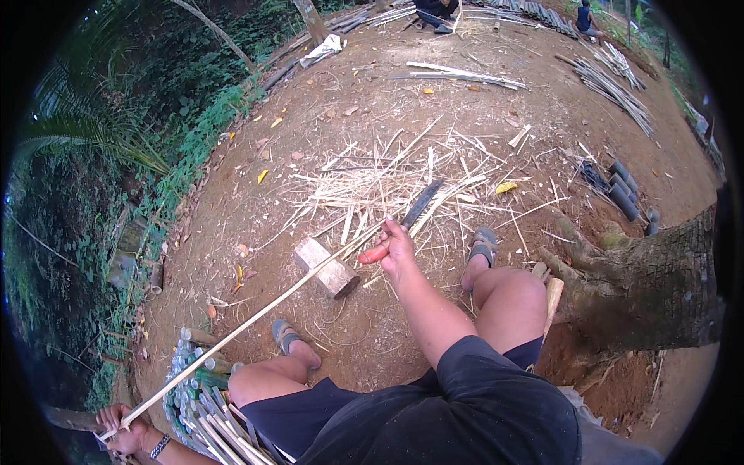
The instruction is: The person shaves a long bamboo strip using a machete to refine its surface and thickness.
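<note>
Strip in firm grip of left hand, orange-handled knife in tight grip of right hand

The bamboo strip is pale straw yellow; the knife has a dark grey blade and an orange-red handle. The wooden block is whitish tan, the T-shirt black with pale flecks.

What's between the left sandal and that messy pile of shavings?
In the head view, a wooden block lies there, and a long bamboo strip passes in front of it.
</note>
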A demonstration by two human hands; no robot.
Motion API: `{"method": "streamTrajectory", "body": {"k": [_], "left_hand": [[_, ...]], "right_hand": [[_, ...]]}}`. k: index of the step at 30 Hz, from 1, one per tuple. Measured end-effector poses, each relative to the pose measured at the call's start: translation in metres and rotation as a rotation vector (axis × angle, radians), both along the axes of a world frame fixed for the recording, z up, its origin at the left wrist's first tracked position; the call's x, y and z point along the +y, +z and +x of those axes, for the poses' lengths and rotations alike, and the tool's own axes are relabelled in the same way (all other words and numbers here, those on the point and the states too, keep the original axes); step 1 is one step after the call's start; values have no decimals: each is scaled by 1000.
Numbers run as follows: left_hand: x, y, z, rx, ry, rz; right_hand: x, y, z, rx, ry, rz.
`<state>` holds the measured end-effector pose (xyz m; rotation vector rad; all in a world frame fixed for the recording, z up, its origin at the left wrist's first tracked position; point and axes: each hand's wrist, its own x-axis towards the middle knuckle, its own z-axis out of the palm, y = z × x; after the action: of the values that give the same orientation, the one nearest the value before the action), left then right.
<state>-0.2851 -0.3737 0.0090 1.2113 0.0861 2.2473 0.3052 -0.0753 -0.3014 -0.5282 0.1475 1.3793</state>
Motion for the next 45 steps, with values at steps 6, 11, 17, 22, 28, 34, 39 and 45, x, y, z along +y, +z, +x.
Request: {"method": "streamTrajectory", "body": {"k": [6,11,17,22,28,34,39,45], "left_hand": [[46,-77,-27,-250,543,-282],[81,-134,-43,-294,628,-780],[120,-202,-98,-449,318,-943],[156,-212,-62,-466,312,-1042],[178,-209,-17,-593,298,-1026],[200,-231,4,-447,83,-1131],[221,-244,62,-101,231,-1620],[271,-153,182,722,653,-1222]], "right_hand": [[-19,55,29,15,-68,178],[-27,84,58,49,-140,352],[-33,124,78,-35,-137,412],[-51,162,98,-160,-180,512],[-69,194,119,-234,-192,676],[-76,234,130,-284,-320,712],[-92,278,140,-345,-489,790],[-91,325,150,-568,-510,940]]}}
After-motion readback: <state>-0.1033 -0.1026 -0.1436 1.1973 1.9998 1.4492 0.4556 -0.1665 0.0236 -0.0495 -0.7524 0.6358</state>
